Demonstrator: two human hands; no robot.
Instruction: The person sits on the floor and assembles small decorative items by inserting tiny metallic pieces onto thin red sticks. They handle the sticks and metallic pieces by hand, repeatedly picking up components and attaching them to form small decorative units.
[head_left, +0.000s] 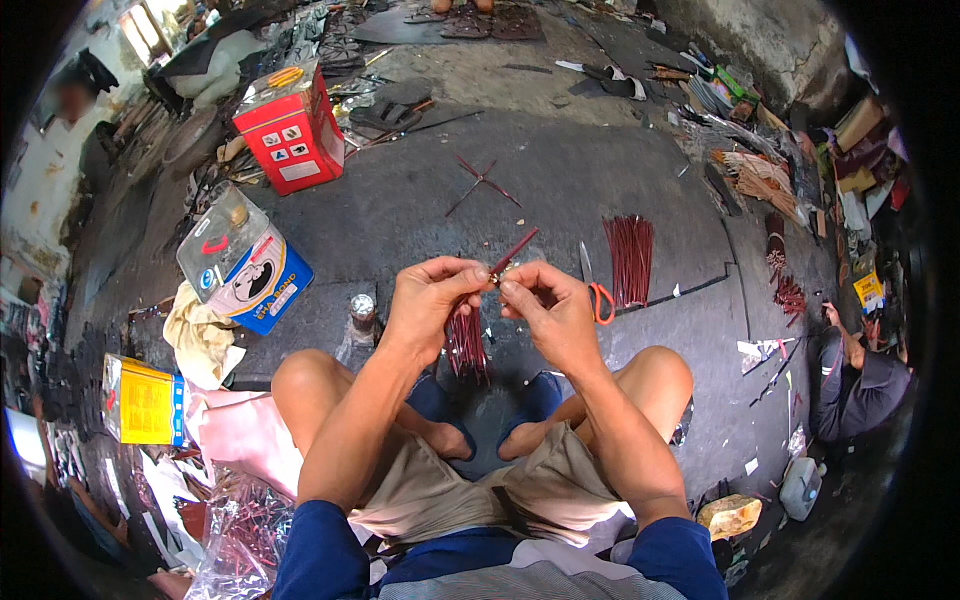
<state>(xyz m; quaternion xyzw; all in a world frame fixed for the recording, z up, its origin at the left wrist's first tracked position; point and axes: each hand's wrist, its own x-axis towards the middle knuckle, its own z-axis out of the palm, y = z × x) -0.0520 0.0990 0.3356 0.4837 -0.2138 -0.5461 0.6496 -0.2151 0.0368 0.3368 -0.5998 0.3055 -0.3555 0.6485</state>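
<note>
In front of my knees, both hands meet around one narrow dark red strip (pixel 517 251). Its free end points up and to the right, and a small shiny piece shows at its lower end between the fingertips. My left hand (pixel 432 302) pinches the strip, while the fingers of my right hand (pixel 556 308) are closed at the shiny piece. Below them, a bundle of dark red strips (pixel 467 347) lies between my feet. Scissors with orange handles (pixel 602 302) rest right of my right hand, beside another strip bundle (pixel 629 262). Farther off lie crossed strips (pixel 483 178).
To the left stand a red tin (pixel 291 135), a blue and white tin (pixel 245 265) and a yellow tin (pixel 145 400). A small jar (pixel 362 312) is near my left knee. Another person (pixel 858 385) sits at the far right. Scraps line the walls.
</note>
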